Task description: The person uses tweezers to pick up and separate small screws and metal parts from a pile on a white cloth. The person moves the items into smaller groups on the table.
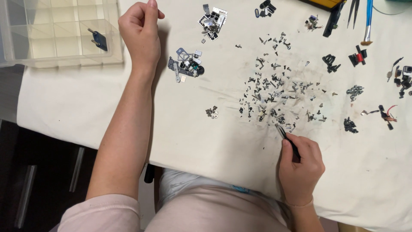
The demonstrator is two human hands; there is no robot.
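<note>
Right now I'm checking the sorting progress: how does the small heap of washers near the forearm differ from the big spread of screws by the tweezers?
The small heap of washers is a tight cluster of a few pieces; the big spread of screws is many pieces scattered loosely. The heap lies apart from both hands, while the tweezers in the right hand reach the spread's near edge. The cloth under the spread looks smudged; under the heap it looks cleaner. Both are tiny metal parts on the white cloth.

Bare cloth runs wide along the near edge of the table [206,154], between the left forearm [124,129] and the right hand [300,165], with only a tiny cluster of washers [211,112] on it. Beyond, the scatter of screws [279,92] blocks the middle. The clear organiser box [60,32] and two heaps of small parts [186,65] crowd the far left.
</note>
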